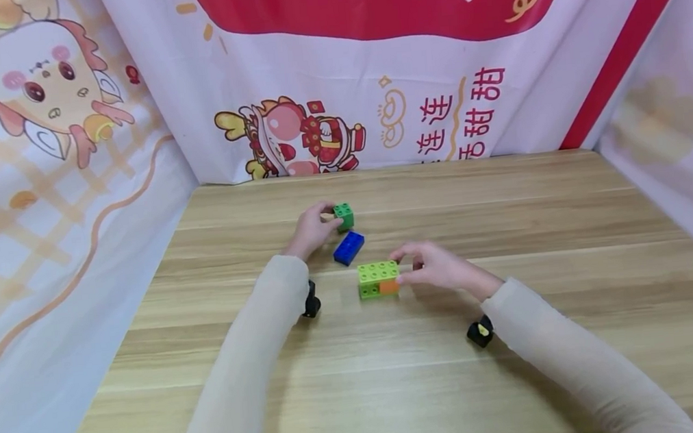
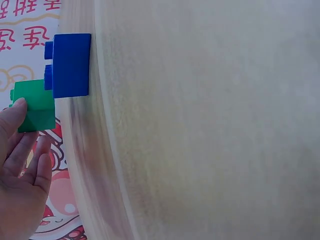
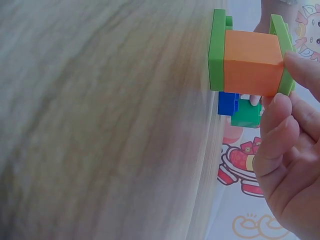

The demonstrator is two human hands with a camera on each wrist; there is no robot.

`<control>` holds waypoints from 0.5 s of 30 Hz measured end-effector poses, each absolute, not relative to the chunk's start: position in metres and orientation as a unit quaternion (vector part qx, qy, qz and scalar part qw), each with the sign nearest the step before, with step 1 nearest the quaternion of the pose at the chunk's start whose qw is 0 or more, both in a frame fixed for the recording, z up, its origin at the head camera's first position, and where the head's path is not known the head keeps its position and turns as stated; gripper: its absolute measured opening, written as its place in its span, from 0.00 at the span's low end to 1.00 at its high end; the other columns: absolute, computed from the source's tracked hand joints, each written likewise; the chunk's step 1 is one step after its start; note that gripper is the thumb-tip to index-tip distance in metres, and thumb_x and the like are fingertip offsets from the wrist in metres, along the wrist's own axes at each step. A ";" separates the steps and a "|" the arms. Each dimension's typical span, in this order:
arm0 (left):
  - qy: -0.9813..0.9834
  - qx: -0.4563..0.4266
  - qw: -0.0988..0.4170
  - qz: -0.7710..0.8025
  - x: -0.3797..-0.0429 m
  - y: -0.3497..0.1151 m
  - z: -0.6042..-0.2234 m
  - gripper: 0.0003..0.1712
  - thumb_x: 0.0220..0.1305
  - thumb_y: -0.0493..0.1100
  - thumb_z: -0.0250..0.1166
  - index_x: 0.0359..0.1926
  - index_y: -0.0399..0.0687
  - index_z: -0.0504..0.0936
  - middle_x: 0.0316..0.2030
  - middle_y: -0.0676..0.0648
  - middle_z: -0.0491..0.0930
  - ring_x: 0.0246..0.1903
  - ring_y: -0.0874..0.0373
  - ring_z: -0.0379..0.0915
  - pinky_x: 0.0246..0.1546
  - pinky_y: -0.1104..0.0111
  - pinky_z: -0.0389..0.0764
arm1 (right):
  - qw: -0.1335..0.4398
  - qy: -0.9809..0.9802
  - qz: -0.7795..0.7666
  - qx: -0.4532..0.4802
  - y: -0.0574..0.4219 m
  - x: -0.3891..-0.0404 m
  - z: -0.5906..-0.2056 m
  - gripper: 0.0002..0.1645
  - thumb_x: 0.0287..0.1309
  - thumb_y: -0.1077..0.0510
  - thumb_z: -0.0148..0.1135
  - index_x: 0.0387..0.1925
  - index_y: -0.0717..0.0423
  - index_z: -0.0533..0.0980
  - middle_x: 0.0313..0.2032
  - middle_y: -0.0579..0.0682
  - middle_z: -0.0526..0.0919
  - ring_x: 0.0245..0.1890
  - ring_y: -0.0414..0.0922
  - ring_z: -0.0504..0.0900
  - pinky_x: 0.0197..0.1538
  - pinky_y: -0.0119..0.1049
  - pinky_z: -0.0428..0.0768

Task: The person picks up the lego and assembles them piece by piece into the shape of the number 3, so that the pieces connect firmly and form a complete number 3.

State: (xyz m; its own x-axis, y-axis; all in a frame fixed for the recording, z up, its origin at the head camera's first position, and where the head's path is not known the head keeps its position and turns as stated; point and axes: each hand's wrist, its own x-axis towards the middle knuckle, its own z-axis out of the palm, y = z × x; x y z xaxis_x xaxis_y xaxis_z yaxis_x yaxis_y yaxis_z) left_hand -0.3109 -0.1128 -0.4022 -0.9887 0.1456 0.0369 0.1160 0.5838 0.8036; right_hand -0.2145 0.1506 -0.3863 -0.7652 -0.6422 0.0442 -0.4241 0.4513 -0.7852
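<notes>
My left hand [image 1: 312, 230] pinches a dark green building block [image 1: 344, 218] between thumb and fingers, studs facing up. In the left wrist view the thumb lies on one face of the green block [image 2: 35, 105]. Just nearer than it, a blue brick [image 1: 349, 248] lies on the table. My right hand [image 1: 434, 266] grips the right end of a small stack, thumb and fingers on the edges of its upper lime-green brick [image 1: 378, 271]. Below that brick sits an orange block [image 3: 252, 62], and a lime-green plate [image 3: 217, 50] forms the base.
The wooden table [image 1: 374, 386] carries all the blocks. A printed cloth [image 1: 361, 105] hangs behind its far edge, with more cloth at both sides. Black wrist cameras [image 1: 311, 302] hang by the forearms, close above the tabletop.
</notes>
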 end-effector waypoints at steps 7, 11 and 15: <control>0.885 0.076 0.009 0.459 -0.304 -0.114 -0.396 0.23 0.63 0.43 0.61 0.58 0.45 0.70 0.52 0.47 0.72 0.39 0.55 0.70 0.37 0.66 0.74 | 0.130 0.848 -0.410 -0.310 0.146 -0.205 -0.373 0.21 0.54 0.64 0.64 0.51 0.65 0.73 0.45 0.58 0.76 0.19 0.40 0.67 0.22 0.30 0.66; 0.885 0.095 0.003 0.456 -0.297 -0.113 -0.390 0.24 0.62 0.43 0.61 0.58 0.44 0.70 0.51 0.47 0.73 0.39 0.55 0.72 0.36 0.67 0.74 | 0.135 0.846 -0.410 -0.312 0.142 -0.196 -0.358 0.20 0.54 0.66 0.63 0.50 0.68 0.73 0.44 0.60 0.76 0.19 0.41 0.67 0.22 0.29 0.66; 0.882 0.115 0.001 0.457 -0.290 -0.112 -0.385 0.23 0.62 0.43 0.61 0.58 0.43 0.70 0.51 0.46 0.73 0.40 0.55 0.72 0.38 0.66 0.75 | 0.136 0.846 -0.412 -0.311 0.144 -0.200 -0.365 0.21 0.54 0.65 0.63 0.50 0.68 0.72 0.44 0.59 0.76 0.19 0.41 0.68 0.22 0.30 0.66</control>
State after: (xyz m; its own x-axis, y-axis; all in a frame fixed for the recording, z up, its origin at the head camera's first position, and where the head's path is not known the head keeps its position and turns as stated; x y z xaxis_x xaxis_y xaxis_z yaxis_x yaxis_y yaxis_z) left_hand -0.2898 -0.1120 -0.3849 -0.9738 0.2030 0.1030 0.2012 0.5565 0.8061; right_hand -0.1997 0.1437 -0.3645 -0.7696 -0.6380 0.0264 -0.4139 0.4670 -0.7814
